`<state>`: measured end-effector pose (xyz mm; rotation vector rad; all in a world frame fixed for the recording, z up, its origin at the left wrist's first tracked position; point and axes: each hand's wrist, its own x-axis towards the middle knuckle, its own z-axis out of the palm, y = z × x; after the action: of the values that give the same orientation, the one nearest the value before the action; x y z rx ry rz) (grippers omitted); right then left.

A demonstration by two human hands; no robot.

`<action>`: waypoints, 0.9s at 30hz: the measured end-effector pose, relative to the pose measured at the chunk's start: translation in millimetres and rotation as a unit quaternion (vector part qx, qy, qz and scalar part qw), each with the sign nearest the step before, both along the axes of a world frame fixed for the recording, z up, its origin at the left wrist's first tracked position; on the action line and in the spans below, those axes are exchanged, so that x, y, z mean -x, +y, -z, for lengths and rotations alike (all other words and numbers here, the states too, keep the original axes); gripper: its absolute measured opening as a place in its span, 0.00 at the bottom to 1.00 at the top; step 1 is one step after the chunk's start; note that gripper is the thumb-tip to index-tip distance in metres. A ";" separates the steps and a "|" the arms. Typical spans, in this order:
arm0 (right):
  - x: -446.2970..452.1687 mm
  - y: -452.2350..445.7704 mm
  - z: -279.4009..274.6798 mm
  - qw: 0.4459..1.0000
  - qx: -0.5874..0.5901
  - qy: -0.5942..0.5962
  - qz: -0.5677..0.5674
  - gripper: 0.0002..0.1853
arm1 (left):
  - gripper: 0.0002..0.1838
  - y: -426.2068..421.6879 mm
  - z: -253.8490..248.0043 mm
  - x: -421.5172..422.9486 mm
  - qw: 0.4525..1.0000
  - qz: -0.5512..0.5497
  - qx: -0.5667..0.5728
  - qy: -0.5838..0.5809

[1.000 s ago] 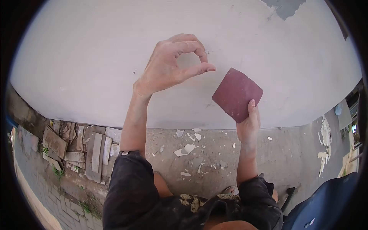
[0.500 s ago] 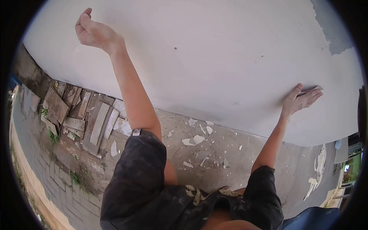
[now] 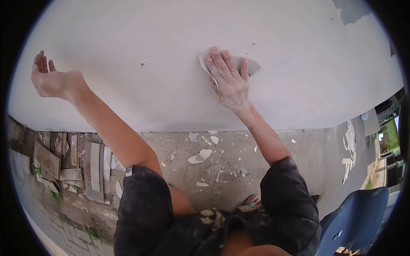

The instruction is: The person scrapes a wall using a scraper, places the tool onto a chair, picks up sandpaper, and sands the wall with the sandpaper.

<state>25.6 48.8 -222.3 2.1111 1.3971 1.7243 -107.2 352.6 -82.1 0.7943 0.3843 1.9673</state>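
Observation:
My right hand presses a sheet of sandpaper flat against the white wall. Its pale backing curls out on both sides of my spread fingers, while the reddish face is hidden against the wall. At the far left, my left hand is raised beside the wall with its fingers loosely curled apart and nothing in it. A small dark pit shows in the wall between the two hands, and a light scratch mark lies just above the sandpaper.
Broken boards and tiles are piled at the wall's foot on the left. Paint flakes litter the concrete floor. A blue chair stands at the lower right. A grey bare patch marks the wall's upper right.
My right hand has moved left across the wall from the far right, with the sandpaper now visible under it. My left hand sits lower and farther left. The view has turned.

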 end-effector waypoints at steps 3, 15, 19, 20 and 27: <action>-9.5 -74.9 -52.4 0.948 -0.296 0.115 -0.014 0.27 | 0.20 8.4 -1.4 5.1 0.999 -0.010 -0.050 0.011; -31.4 -47.4 -37.7 0.920 -0.369 0.102 -0.080 0.25 | 0.20 15.1 -1.4 8.9 0.997 0.029 -0.067 0.008; -7.3 -16.4 -23.0 0.955 -0.278 0.091 -0.053 0.22 | 0.20 30.4 4.2 9.6 0.997 0.032 -0.048 -0.048; 0.3 -5.5 -14.2 0.994 -0.102 0.041 0.002 0.22 | 0.20 28.4 4.6 9.0 0.997 0.036 -0.037 -0.054; -9.9 -8.0 -21.7 0.965 -0.244 0.061 -0.067 0.20 | 0.20 53.4 12.0 23.4 0.996 0.044 -0.061 -0.038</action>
<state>35.5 40.8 -200.6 2.4452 1.2671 2.2179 -130.5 406.0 -94.1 0.7971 0.1828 1.9455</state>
